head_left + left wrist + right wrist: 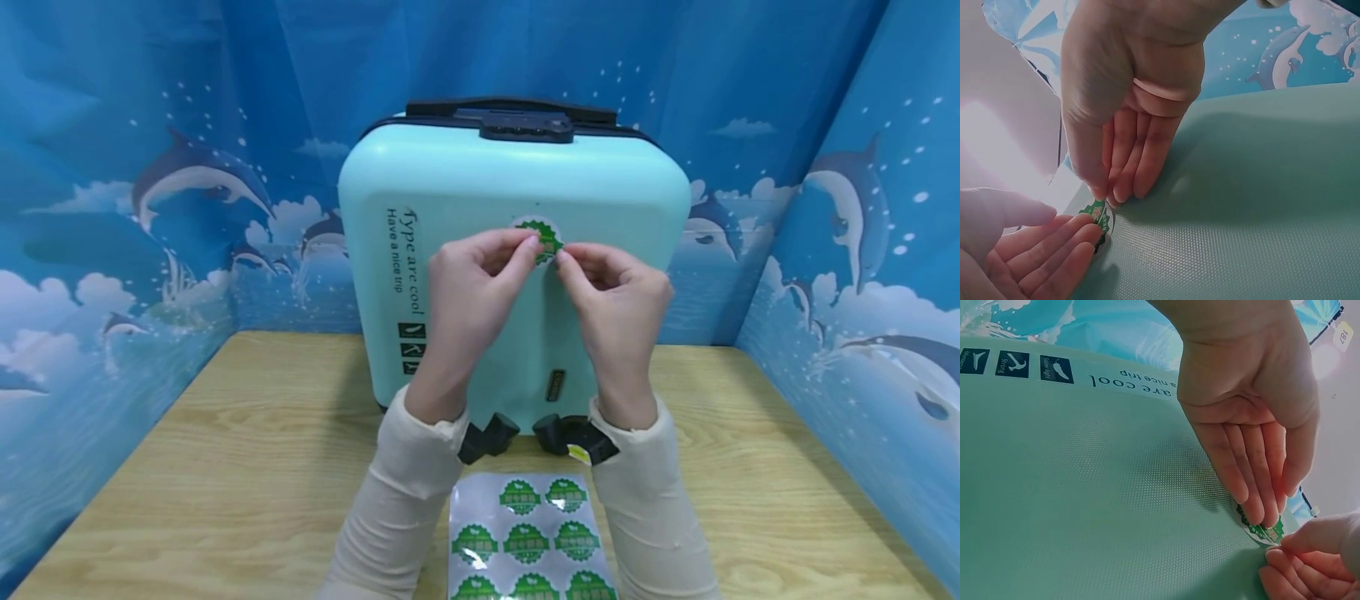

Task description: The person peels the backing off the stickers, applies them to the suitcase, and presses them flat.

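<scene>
A mint-green suitcase point(480, 179) stands upright on the table, its flat front facing me. High on that front, just right of its middle, is a round green-and-white sticker point(551, 237). My left hand point(476, 287) pinches the sticker's edge between thumb and index finger, as the left wrist view shows. On the sticker's other side, my right hand point(622, 296) touches it with nearly straight fingers point(1254, 500). Its thumb stands apart from those fingers in the right wrist view. The fingertips cover part of the sticker point(1102, 215).
A sheet of matching green stickers point(527, 518) lies on the wooden table point(247, 467) between my forearms, with a blank spot at its upper left. Black wrist cameras point(501, 433) stick out near the suitcase bottom. Blue dolphin-print curtains point(300, 100) surround the table.
</scene>
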The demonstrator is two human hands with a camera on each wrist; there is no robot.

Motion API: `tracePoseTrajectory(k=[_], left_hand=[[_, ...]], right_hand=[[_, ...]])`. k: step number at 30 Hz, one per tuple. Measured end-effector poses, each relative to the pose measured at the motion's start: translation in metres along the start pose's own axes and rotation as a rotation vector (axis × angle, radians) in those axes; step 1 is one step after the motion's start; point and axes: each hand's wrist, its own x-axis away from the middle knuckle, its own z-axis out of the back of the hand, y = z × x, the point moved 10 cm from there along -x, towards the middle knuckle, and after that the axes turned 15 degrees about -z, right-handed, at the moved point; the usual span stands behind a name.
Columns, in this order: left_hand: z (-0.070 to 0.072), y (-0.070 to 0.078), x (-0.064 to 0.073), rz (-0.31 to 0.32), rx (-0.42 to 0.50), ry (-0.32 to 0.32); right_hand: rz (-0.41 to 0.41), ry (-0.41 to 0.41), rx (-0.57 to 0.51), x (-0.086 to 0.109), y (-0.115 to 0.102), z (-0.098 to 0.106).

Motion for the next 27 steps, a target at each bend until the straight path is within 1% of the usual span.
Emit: tracePoseTrajectory(k=[4, 15, 22, 27], left_hand=[[-0.003, -0.001, 0.000, 0.013, 0.008, -0.018], [-0.009, 0.003, -0.004, -0.004, 0.018, -0.031], [-0.013, 0.004, -0.005, -0.017, 0.045, -0.034], [-0.014, 0.003, -0.005, -0.019, 0.032, -0.041]], right_hand=[[-0.005, -0.008, -0.009, 0.001, 0.002, 0.000], [-0.024, -0.024, -0.016, 0.002, 0.006, 0.000], [-0.037, -0.038, -0.037, 0.003, 0.009, 0.002], [-0.044, -0.051, -0.041, 0.004, 0.011, 0.001]])
